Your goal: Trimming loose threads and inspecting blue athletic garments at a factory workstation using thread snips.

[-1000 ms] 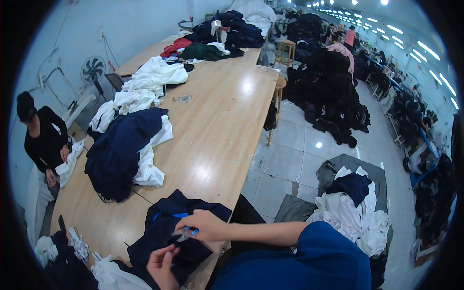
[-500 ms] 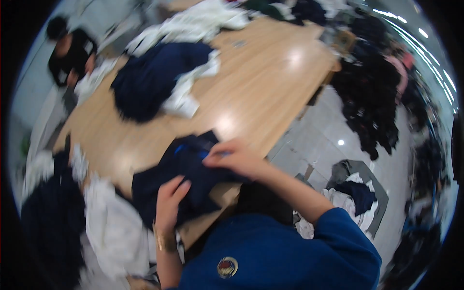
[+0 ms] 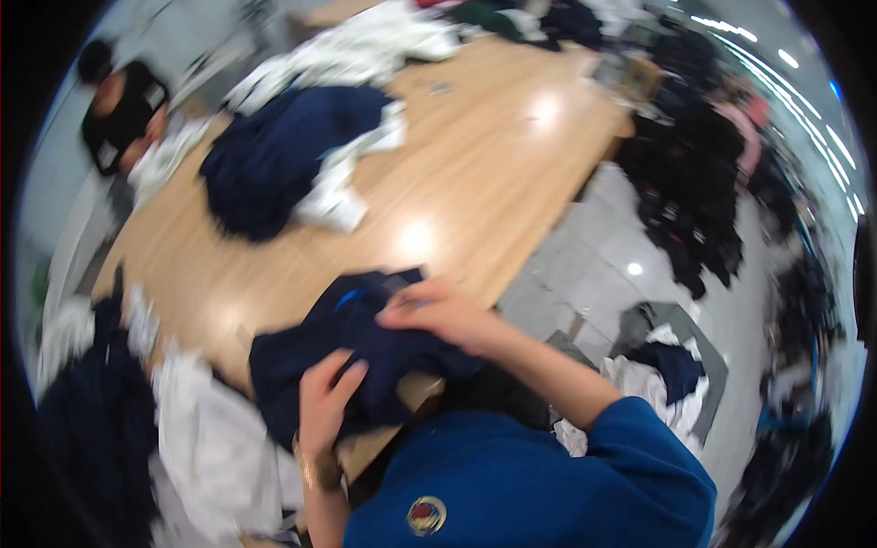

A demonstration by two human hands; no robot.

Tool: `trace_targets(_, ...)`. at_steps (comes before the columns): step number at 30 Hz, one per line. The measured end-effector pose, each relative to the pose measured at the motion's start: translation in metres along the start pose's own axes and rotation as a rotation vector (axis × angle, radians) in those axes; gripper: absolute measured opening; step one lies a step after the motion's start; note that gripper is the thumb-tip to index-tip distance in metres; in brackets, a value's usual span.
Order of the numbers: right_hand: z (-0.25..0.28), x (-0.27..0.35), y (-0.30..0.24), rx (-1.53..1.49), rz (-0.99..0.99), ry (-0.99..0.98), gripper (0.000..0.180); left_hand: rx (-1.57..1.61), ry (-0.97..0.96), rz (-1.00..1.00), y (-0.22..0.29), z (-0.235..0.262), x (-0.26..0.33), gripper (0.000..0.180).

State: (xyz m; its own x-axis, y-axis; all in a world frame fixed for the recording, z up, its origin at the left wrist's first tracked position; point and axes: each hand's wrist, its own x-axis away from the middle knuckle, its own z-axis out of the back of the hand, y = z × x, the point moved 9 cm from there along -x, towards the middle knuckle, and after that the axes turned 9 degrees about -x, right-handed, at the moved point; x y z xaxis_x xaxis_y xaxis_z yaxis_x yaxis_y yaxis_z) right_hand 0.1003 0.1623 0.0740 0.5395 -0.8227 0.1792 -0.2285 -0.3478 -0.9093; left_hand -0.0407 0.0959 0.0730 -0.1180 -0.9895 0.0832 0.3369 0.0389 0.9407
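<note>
A navy garment (image 3: 292, 352) lies bunched over the near edge of the table in front of me, with a small bright blue patch (image 3: 348, 298) near its upper part. My left hand (image 3: 324, 402) grips its near side, thumb and forefinger curled on the cloth. At the upper right part of the garment, my right hand (image 3: 440, 316) is closed in a pinch. Something small and dark shows at those fingertips, too blurred to name.
On the wooden table (image 3: 457, 155) lie a navy pile (image 3: 274, 155) and white garments (image 3: 356, 46). White cloth (image 3: 215, 429) and dark cloth (image 3: 96, 411) hang at left. A person (image 3: 123, 114) works beyond. Black garments (image 3: 685, 183) and a grey-lined heap (image 3: 671, 370) lie on the floor at right.
Both hands and the garment have shifted slightly down in the view, along with the whole scene. The left hand stays on the cloth and the right hand stays pinched.
</note>
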Motion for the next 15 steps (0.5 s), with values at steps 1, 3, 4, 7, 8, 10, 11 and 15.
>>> trace_targets(1, -0.004, 0.000, -0.007, 0.099, 0.070, -0.053, 0.019, -0.110, 0.038, -0.008, -0.003, 0.001, 0.005, 0.017)
trace_targets(3, -0.007, -0.003, -0.026, 0.146, 0.184, -0.084, 0.025, -0.247, 0.111, -0.048, -0.020, 0.009, 0.009, 0.017)
trace_targets(4, -0.004, -0.005, -0.030, 0.139, 0.209, -0.093, 0.026, -0.171, 0.118, -0.020, -0.023, 0.011, 0.011, 0.016)
trace_targets(7, 0.008, -0.008, -0.027, 0.107, 0.270, -0.060, 0.029, -0.045, 0.085, 0.041, -0.051, 0.018, 0.017, 0.026)
trace_targets(8, 0.004, -0.006, -0.025, 0.095, 0.252, -0.073, 0.029, -0.101, 0.009, 0.137, -0.045, 0.014, 0.015, 0.028)
trace_targets(10, -0.007, -0.009, -0.012, 0.096, 0.243, -0.113, 0.030, -0.167, -0.071, 0.226, -0.030, 0.004, 0.016, 0.029)
trace_targets(11, -0.014, -0.010, -0.007, 0.110, 0.252, -0.131, 0.030, -0.091, -0.001, 0.079, -0.012, 0.002, 0.013, 0.031)
trace_targets(15, -0.037, -0.004, -0.009, 0.199, 0.387, -0.175, 0.028, -0.062, 0.067, 0.016, 0.021, -0.006, 0.009, 0.037)
